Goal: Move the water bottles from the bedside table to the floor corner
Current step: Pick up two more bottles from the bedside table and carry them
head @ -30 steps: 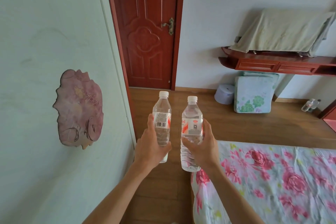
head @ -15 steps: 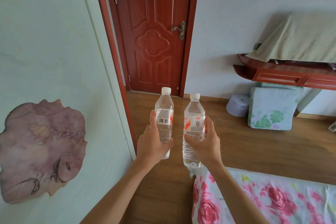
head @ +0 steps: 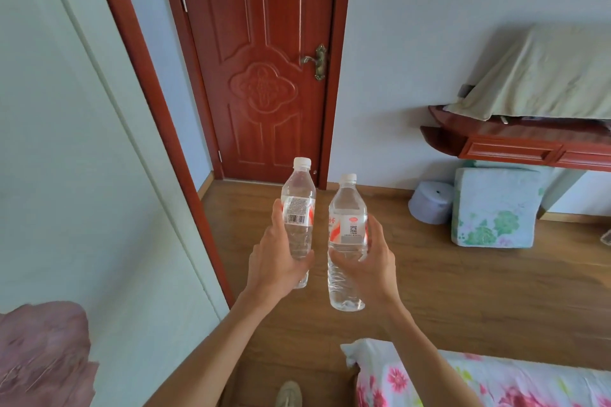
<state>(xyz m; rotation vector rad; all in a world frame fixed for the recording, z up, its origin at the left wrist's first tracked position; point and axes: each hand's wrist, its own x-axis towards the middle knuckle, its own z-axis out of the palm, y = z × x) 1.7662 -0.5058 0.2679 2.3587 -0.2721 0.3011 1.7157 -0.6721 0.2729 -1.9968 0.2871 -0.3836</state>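
A bedroom with a wood-plank floor (head: 463, 301) and pale walls, seen from above the person's outstretched arms: a closed red-brown panelled door (head: 264, 76) with a brass lever handle (head: 315, 60) stands ahead, and a red-brown wall shelf with drawers (head: 515, 145) carries something draped in an olive cloth (head: 542, 82) at right. Two clear plastic water bottles, both upright and white-capped, are held in the air over the floor in front of the door, just beside each other but apart. The left hand (head: 276, 261) is wrapped around the left bottle (head: 298, 208), whose barcode label faces the camera; the right hand (head: 370, 264) is wrapped around the right bottle (head: 347, 241), which shows clear water to the shoulder. How full the left bottle is cannot be told. Beneath the shelf sit one floral cushion (head: 494, 208) and one pale upturned basin (head: 429, 201). A bed corner in rose-print sheet (head: 463, 383) fills the lower right; one shoe toe (head: 288, 393) shows at the bottom edge.
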